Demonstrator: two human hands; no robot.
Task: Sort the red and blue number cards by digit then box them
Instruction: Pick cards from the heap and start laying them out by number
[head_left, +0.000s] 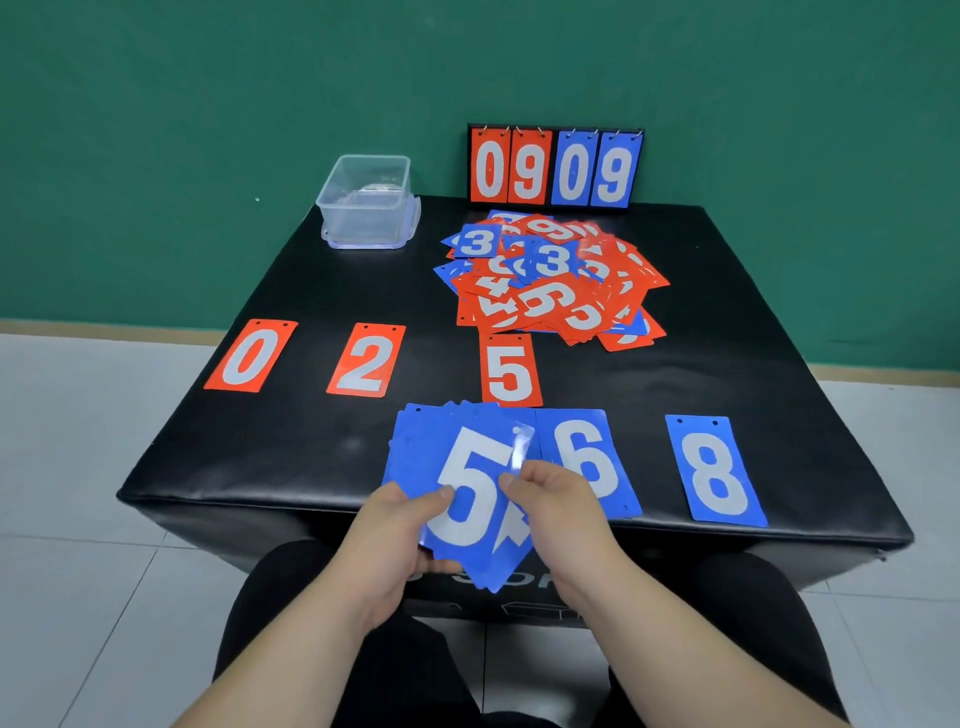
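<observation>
the black padded table (311, 291) has a leather-like, slightly glossy top with rounded edges; printed lettering on its front face is mostly hidden behind the hands. its left half between the far and near rows is bare, as are the right side past the heap and the near left corner.

the heap of red and blue number cards (550, 280) lies far centre-right. the cards overlap so much that only a few digits read whole, two blue 3s and a red 6 among them. behind it a flip scoreboard (556, 166) stands upright on ring binders, showing 09 in red and 09 in blue. a clear plastic box (366, 202) sits at the far left corner, its contents too blurred to tell.

the left hand (395, 525) grips a fan of blue cards (462, 561) over the near edge, thumb on the top 5; the lower cards' digits are covered. the right hand (558, 499) pinches one glossy card whose face is lost in glare.

flat thin rectangles with two punched holes lie singly: red 0 (251, 356), red 2 (367, 360), red 5 (509, 370), a blue 6 (587, 457) partly covered by the right hand, and a blue 8 (716, 470) near the front edge.
</observation>
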